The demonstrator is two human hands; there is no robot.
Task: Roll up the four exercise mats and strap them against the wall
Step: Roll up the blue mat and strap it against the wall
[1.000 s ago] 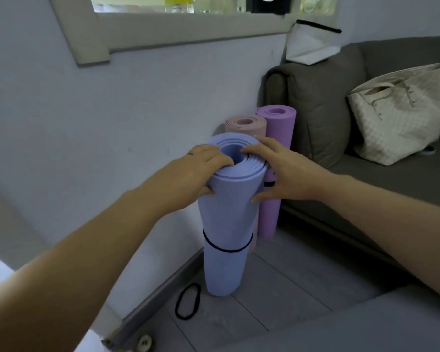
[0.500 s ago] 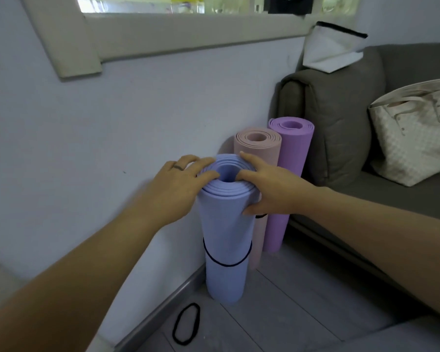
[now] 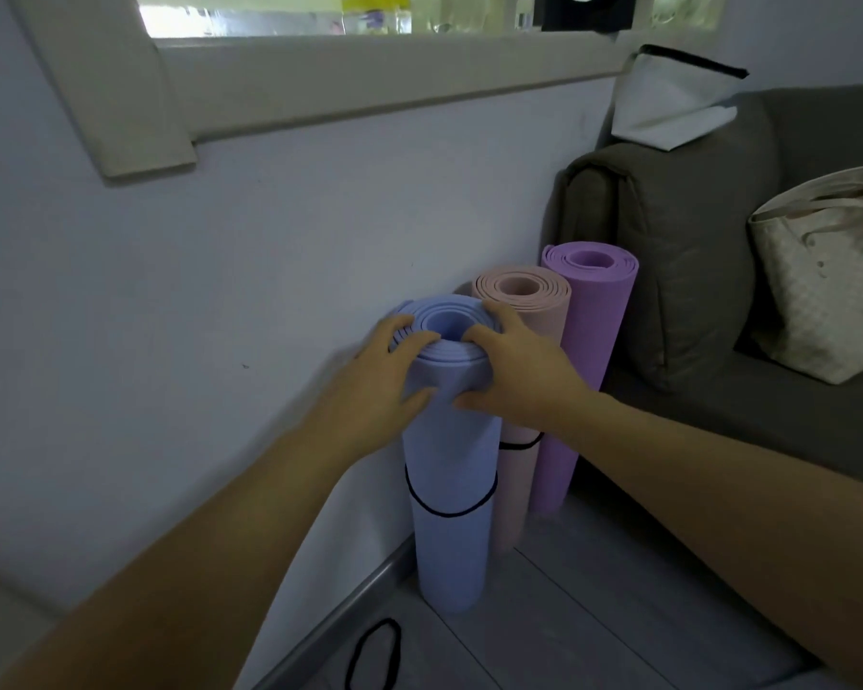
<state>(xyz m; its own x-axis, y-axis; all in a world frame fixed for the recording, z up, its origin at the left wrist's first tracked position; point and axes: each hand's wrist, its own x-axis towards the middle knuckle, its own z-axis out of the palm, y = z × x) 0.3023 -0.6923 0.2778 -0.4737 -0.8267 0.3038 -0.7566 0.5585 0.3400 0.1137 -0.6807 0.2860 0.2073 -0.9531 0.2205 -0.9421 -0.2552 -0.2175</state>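
We are standing the blue mat (image 3: 449,540) on end at the edge of the floor (image 3: 594,615), against the wall (image 3: 270,316). It is third in a row that runs toward the floor's corner by the sofa (image 3: 693,291). Our left grip (image 3: 379,376) and right grip (image 3: 519,376) both clasp its top end. The fingers curl over the rolled rim and the thumbs press on the outer side, one grip on each side of the hollow core. The pink mat (image 3: 524,311) stands just beside it on the right, and the purple mat (image 3: 589,311) stands beyond that, next to the sofa arm.

To set it well, we judge, we should press straight down through the rim so the bottom end sits flat on the floor. Then we should lean the top lightly to the wall rather than onto the pink mat, which could tip its neighbours. The coils at the top look a little stepped, so tapping them level with flat fingers would help. The black strap (image 3: 444,513) circles the roll below its middle and sags slightly. We would let go one side at a time and watch whether the top unwinds. A loose strap (image 3: 388,622) lies on the floor near the wall, in front of the roll. It may serve the fourth mat, which is not in view.
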